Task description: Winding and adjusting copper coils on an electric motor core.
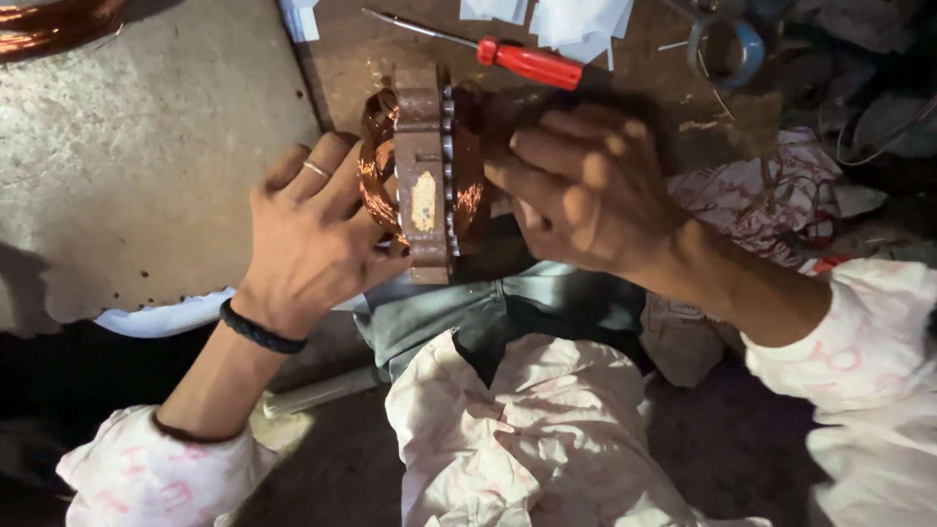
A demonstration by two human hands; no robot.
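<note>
Head view, looking down at our lap: at far left we saw a coil of copper wire [54, 24] at the top corner, beside a grey stone slab [146, 146]. Our left hand [312, 229], ringed on one finger and with a black band [262, 332] at the wrist, lay open with fingers spread against the left face of a rusty motor core [425, 176], touching its copper windings [376, 166]. We held the core upright on edge between both hands, above our knees and just in front of the slab's edge. Our right hand [586, 185] was curled against the core's right side, fingers bent at the windings there; we could not tell whether they pinched a wire. Above it a red-handled screwdriver [527, 63] lay on the floor near scraps of white paper [576, 20]. Farther right sat a blue ring of tape [727, 49] and a rumpled patterned cloth [771, 195].
</note>
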